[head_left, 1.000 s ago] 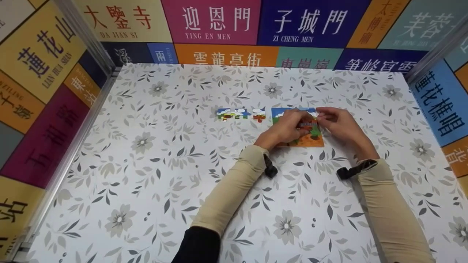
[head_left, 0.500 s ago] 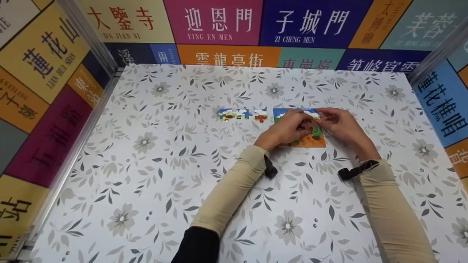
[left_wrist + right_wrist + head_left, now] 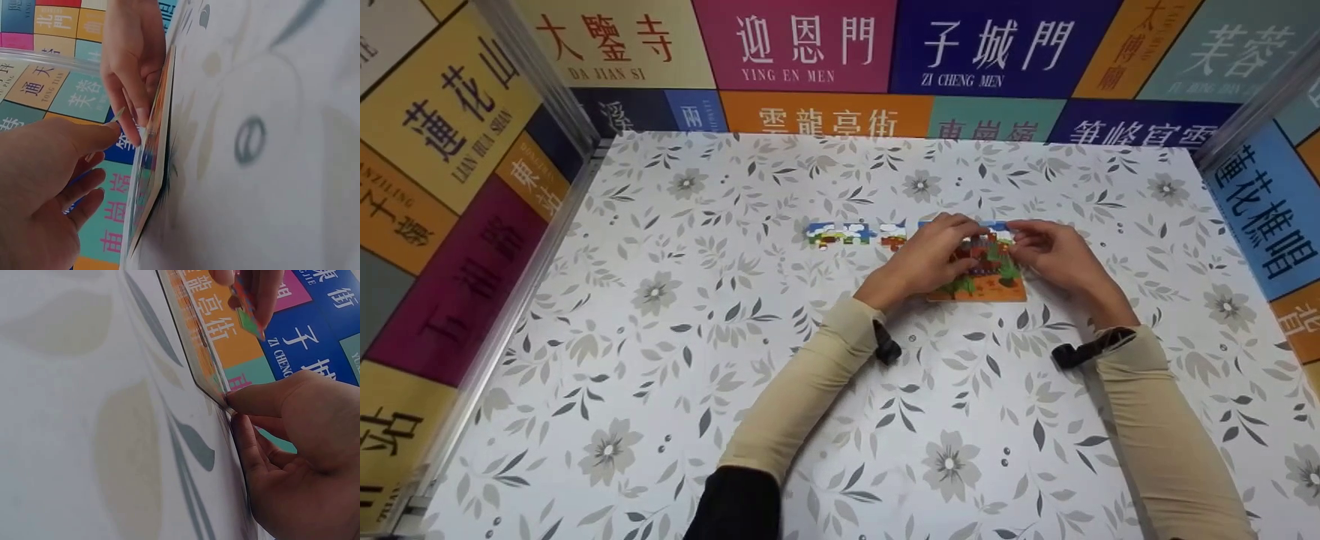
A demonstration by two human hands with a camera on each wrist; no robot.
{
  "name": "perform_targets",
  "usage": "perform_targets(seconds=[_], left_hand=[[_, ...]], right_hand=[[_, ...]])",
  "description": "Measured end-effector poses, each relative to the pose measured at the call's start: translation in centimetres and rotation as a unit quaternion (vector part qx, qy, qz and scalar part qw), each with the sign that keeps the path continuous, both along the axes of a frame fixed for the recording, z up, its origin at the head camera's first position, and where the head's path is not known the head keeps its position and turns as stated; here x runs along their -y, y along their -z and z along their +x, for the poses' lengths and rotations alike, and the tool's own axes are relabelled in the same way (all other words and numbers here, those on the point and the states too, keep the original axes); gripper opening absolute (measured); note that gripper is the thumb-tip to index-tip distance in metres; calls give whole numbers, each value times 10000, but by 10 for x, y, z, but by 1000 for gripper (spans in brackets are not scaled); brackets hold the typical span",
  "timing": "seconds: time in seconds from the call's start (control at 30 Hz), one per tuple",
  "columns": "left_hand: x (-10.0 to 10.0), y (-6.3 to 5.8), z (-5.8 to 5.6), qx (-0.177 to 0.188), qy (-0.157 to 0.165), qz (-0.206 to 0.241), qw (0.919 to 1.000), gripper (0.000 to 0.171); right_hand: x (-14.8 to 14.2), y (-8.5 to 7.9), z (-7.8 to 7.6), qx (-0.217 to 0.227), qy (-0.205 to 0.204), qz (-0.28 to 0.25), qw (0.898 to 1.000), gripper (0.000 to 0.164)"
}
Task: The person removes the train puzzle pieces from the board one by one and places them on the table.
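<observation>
A jigsaw puzzle (image 3: 997, 281) with blue sky, white clouds and orange ground lies in its shallow tray. My left hand (image 3: 930, 259) is over its left side and covers part of the picture. Between thumb and fingers it pinches a small puzzle piece (image 3: 247, 315), raised off the puzzle; in the left wrist view that piece (image 3: 118, 114) shows edge-on. At the upper right corner is my right hand (image 3: 1057, 255). Its thumb and index finger pinch the tray's edge (image 3: 222, 391), as the right wrist view shows.
Joined puzzle pieces (image 3: 838, 233) lie left of the tray, with another small group (image 3: 892, 235) between them and my left hand. The table (image 3: 697, 390) wears a leaf-patterned cover. Colourful panels with lettering (image 3: 810, 45) wall its back and sides.
My left hand has drawn back a little to the left, uncovering more of the puzzle's middle. My right hand has stayed at the corner.
</observation>
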State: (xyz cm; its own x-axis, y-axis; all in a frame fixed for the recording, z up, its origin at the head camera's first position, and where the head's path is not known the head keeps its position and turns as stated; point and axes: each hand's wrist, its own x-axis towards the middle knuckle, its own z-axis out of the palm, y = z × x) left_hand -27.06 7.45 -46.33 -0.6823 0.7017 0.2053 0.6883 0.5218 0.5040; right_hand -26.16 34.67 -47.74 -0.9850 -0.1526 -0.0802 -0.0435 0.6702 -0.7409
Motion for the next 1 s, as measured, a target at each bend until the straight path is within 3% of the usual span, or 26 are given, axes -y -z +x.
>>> perform_targets(seconds=[0.27,0.57,1.0], left_hand=[[21,-3,1,194,-38,203,9996,47],[46,-5,7,-34,-287,144,9995,47],[100,-4,8,-170,-496,125,9985,45]], right_hand=[[-4,-2,0,-53,43,128,9999,50],[-5,0,-2,5,1,196,9998,51],[0,2,1,59,54,34,10000,50]])
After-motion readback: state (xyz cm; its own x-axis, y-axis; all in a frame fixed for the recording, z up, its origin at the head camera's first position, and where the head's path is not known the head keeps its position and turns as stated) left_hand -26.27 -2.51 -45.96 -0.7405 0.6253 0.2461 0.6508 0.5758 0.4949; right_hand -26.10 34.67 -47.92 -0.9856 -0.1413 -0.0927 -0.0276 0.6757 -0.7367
